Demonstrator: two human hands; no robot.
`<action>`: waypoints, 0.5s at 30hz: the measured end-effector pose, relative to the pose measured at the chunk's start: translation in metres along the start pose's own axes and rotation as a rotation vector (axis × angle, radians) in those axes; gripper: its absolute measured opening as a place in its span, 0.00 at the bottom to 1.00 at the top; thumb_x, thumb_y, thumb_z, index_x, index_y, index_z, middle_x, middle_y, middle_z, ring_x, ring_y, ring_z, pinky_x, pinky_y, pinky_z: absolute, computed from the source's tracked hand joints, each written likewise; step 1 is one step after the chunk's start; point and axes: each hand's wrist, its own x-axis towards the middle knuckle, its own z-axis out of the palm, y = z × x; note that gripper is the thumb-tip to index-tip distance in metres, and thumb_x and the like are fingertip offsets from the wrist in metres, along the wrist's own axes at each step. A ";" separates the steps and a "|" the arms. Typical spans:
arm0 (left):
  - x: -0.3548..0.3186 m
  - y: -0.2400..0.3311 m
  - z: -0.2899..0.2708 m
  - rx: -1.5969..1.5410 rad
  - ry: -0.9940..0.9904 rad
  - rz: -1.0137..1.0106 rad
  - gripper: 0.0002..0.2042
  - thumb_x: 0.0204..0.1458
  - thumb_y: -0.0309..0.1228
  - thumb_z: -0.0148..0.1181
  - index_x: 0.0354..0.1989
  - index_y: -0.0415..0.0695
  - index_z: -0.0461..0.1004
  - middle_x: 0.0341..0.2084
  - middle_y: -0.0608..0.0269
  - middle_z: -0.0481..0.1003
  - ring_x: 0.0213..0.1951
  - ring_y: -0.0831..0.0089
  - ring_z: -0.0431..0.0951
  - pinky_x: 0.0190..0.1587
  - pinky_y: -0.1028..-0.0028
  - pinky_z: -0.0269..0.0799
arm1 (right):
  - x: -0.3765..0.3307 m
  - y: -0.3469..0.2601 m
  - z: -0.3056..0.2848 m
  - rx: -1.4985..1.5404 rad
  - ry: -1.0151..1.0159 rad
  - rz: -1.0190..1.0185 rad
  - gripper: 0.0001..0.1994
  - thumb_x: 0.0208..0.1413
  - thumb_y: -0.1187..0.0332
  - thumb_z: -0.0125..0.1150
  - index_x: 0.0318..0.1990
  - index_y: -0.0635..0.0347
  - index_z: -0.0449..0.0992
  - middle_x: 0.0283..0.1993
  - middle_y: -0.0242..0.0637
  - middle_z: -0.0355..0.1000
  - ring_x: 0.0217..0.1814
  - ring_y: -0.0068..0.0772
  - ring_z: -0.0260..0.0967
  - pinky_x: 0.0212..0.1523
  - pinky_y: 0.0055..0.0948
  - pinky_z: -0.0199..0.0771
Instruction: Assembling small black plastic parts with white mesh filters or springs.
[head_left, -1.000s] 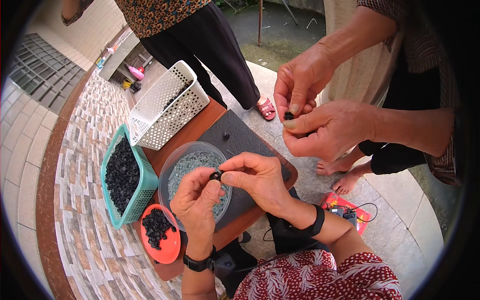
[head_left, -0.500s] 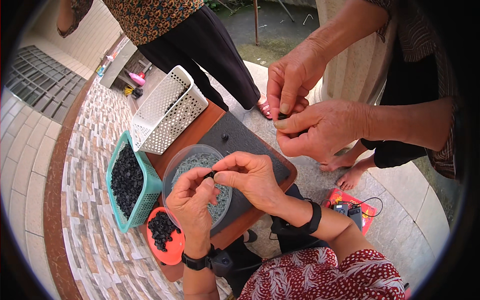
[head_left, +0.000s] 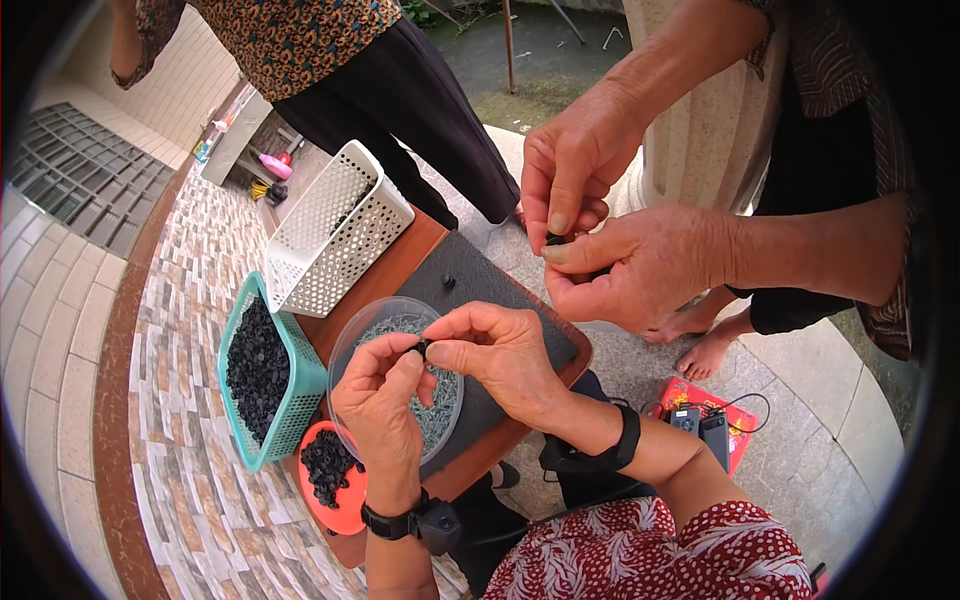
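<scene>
Between the fingertips of my left hand point(head_left: 383, 398) and my right hand point(head_left: 505, 365) is a small black plastic part point(head_left: 421, 347). Both hands pinch it, and the fingers cover most of it. Below them stands a clear round tub point(head_left: 341, 350) holding many thin grey screws point(head_left: 436, 425). Left of the tub, a teal basket point(head_left: 302, 388) is filled with black parts point(head_left: 256, 370). More black pieces point(head_left: 328, 466) lie on an orange plate point(head_left: 345, 512) near my left wrist. One small black piece point(head_left: 448, 281) sits alone on the dark mat point(head_left: 497, 292).
A white perforated basket point(head_left: 345, 258) stands at the wooden table's point(head_left: 425, 232) far end. At right, another person's hands point(head_left: 640, 255) pinch a small black part. A second person in dark trousers point(head_left: 420, 110) stands beyond. Devices with a cable rest on a red box point(head_left: 742, 412).
My hands keep nearly the same pinch on the black part. The other person's hands have shifted slightly left. The table and baskets appear a little lower in view.
</scene>
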 end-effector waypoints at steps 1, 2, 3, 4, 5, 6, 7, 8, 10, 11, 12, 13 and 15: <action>0.000 0.000 0.000 -0.006 -0.004 -0.005 0.06 0.48 0.19 0.57 0.35 0.31 0.72 0.23 0.59 0.73 0.19 0.77 0.71 0.18 0.82 0.64 | 0.000 -0.001 0.000 0.009 0.003 0.010 0.07 0.48 0.78 0.61 0.36 0.67 0.76 0.30 0.31 0.74 0.31 0.15 0.69 0.32 0.16 0.69; 0.000 0.000 0.001 -0.006 -0.005 -0.006 0.06 0.48 0.19 0.57 0.35 0.31 0.72 0.23 0.59 0.73 0.19 0.77 0.71 0.18 0.82 0.64 | 0.000 -0.002 0.000 0.009 0.004 0.010 0.07 0.48 0.78 0.61 0.36 0.67 0.76 0.30 0.31 0.74 0.31 0.15 0.69 0.32 0.16 0.69; 0.000 0.001 0.001 -0.009 -0.008 -0.006 0.06 0.48 0.19 0.57 0.35 0.31 0.72 0.23 0.59 0.73 0.19 0.77 0.71 0.18 0.82 0.64 | 0.000 -0.002 -0.001 -0.001 0.005 0.012 0.06 0.49 0.78 0.61 0.36 0.67 0.76 0.30 0.31 0.74 0.31 0.15 0.69 0.32 0.16 0.69; 0.000 0.001 0.001 -0.013 -0.011 -0.007 0.06 0.48 0.19 0.57 0.35 0.31 0.72 0.23 0.59 0.74 0.19 0.77 0.71 0.18 0.82 0.64 | 0.001 -0.002 -0.001 -0.010 0.006 0.013 0.06 0.49 0.78 0.61 0.36 0.67 0.76 0.30 0.31 0.74 0.31 0.15 0.68 0.33 0.15 0.68; 0.000 0.001 0.002 -0.013 -0.013 -0.008 0.06 0.48 0.19 0.57 0.35 0.31 0.72 0.23 0.59 0.74 0.19 0.77 0.71 0.18 0.82 0.64 | 0.001 -0.002 -0.001 -0.010 0.008 0.012 0.06 0.49 0.78 0.61 0.36 0.67 0.76 0.30 0.31 0.74 0.31 0.15 0.68 0.33 0.15 0.68; 0.001 0.000 0.002 -0.012 -0.014 -0.005 0.06 0.48 0.19 0.57 0.35 0.31 0.73 0.23 0.59 0.74 0.19 0.77 0.71 0.18 0.82 0.64 | 0.001 -0.002 -0.002 -0.026 0.009 0.003 0.06 0.49 0.78 0.61 0.36 0.67 0.76 0.30 0.30 0.74 0.31 0.15 0.68 0.32 0.15 0.68; 0.001 0.000 0.002 -0.011 -0.015 -0.002 0.06 0.48 0.19 0.57 0.35 0.31 0.73 0.24 0.59 0.74 0.19 0.77 0.71 0.18 0.82 0.64 | 0.001 -0.002 -0.002 -0.041 0.011 -0.007 0.06 0.49 0.78 0.60 0.36 0.67 0.76 0.30 0.30 0.73 0.31 0.15 0.68 0.32 0.15 0.68; 0.001 0.000 0.002 -0.009 -0.014 -0.002 0.06 0.48 0.19 0.57 0.35 0.31 0.73 0.24 0.59 0.74 0.19 0.77 0.71 0.18 0.82 0.64 | 0.001 -0.001 -0.002 -0.040 0.010 -0.007 0.06 0.49 0.78 0.60 0.36 0.67 0.76 0.30 0.30 0.73 0.31 0.15 0.68 0.32 0.15 0.68; 0.002 -0.001 0.000 -0.008 -0.031 0.008 0.06 0.49 0.20 0.57 0.35 0.31 0.73 0.24 0.59 0.74 0.19 0.77 0.71 0.18 0.82 0.64 | 0.002 0.000 -0.002 -0.022 -0.004 0.000 0.06 0.49 0.78 0.60 0.36 0.66 0.76 0.30 0.30 0.73 0.31 0.14 0.67 0.32 0.15 0.67; 0.002 -0.001 0.001 -0.008 -0.032 0.008 0.06 0.49 0.20 0.57 0.35 0.31 0.73 0.24 0.59 0.74 0.19 0.77 0.71 0.18 0.82 0.64 | 0.002 -0.001 -0.002 -0.022 -0.002 -0.001 0.06 0.49 0.78 0.60 0.36 0.66 0.76 0.30 0.30 0.73 0.31 0.14 0.67 0.32 0.15 0.67; 0.003 -0.001 0.001 -0.014 -0.033 0.007 0.06 0.49 0.20 0.57 0.35 0.31 0.73 0.24 0.59 0.74 0.19 0.78 0.71 0.18 0.82 0.64 | 0.002 -0.001 -0.002 -0.016 -0.003 -0.002 0.06 0.50 0.77 0.60 0.36 0.66 0.75 0.30 0.30 0.73 0.31 0.14 0.67 0.32 0.15 0.67; 0.003 -0.001 0.002 -0.021 -0.035 0.007 0.06 0.49 0.20 0.57 0.34 0.31 0.73 0.24 0.59 0.74 0.19 0.78 0.71 0.18 0.82 0.64 | 0.002 -0.001 -0.003 -0.009 -0.003 -0.002 0.06 0.50 0.77 0.60 0.36 0.66 0.75 0.30 0.29 0.73 0.31 0.15 0.67 0.33 0.15 0.67; 0.003 0.000 0.004 -0.023 -0.031 0.009 0.05 0.49 0.20 0.57 0.34 0.32 0.73 0.24 0.59 0.74 0.19 0.78 0.71 0.18 0.82 0.64 | 0.002 -0.003 -0.002 -0.004 -0.006 0.000 0.06 0.50 0.77 0.60 0.36 0.66 0.75 0.31 0.29 0.73 0.31 0.15 0.67 0.33 0.15 0.67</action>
